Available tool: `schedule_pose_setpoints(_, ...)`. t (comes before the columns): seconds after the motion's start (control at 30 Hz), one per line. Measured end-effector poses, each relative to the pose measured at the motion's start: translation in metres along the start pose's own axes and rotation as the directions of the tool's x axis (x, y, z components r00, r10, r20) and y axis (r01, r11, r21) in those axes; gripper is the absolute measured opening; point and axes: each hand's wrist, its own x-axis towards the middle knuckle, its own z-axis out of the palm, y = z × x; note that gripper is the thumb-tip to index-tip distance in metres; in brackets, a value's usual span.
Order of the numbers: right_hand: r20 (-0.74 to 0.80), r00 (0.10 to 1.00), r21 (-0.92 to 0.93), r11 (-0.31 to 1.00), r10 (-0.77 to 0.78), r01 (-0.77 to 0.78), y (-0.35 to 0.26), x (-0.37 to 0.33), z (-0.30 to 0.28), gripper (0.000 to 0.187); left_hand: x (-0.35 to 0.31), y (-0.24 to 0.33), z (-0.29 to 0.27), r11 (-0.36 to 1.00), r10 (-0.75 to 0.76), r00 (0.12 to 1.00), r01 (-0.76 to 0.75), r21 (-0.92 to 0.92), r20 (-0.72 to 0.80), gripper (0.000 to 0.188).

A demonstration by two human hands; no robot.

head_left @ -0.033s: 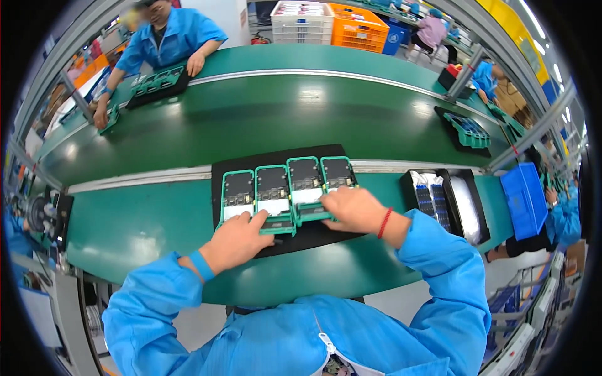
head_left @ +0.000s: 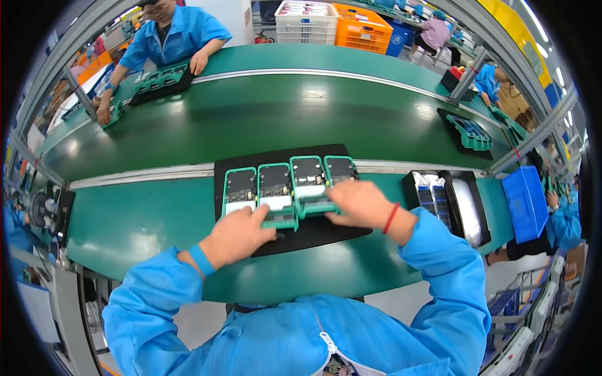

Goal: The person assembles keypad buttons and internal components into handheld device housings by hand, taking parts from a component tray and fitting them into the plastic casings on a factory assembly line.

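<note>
A green plastic tray [head_left: 274, 182] with several side-by-side slots lies on a black mat [head_left: 301, 239] in front of me. Each slot holds a flat dark electronic unit with a pale lower part; whether the tray is one piece or two, I cannot tell. My left hand [head_left: 237, 235] grips the near edge of the left part, index finger and thumb apart along it. My right hand [head_left: 362, 203], slightly blurred, is closed on the near right end and hides the lower part of the rightmost slot.
An open black box [head_left: 467, 207] with blue-and-dark parts stands right, beside a blue bin [head_left: 525, 202]. Beyond a long green belt [head_left: 263, 119], a co-worker [head_left: 169, 37] handles similar trays. Another loaded tray [head_left: 471, 135] lies far right. White [head_left: 305, 25] and orange crates [head_left: 362, 31] stand behind.
My right hand has shifted slightly away from me along the tray's right end. My left hand stays at the near left edge, and the tray looks almost unmoved.
</note>
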Motion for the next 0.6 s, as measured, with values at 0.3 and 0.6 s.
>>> schedule_pose_setpoints(0.3, 0.131, 0.28, 0.935, -0.213, 0.951, 0.282, -0.004, 0.023, -0.018, 0.043, 0.018, -0.026, -0.021, 0.016, -0.958, 0.254, -0.422, -0.907, -0.135, 0.027)
schedule_pose_setpoints(0.6, 0.064, 0.565, 0.818, 0.281, 0.822, -0.502, -0.047, -0.055, 0.067, 0.042, -0.038, 0.04, 0.034, -0.5, -0.809, 0.506, -0.327, -0.802, 0.298, 0.033)
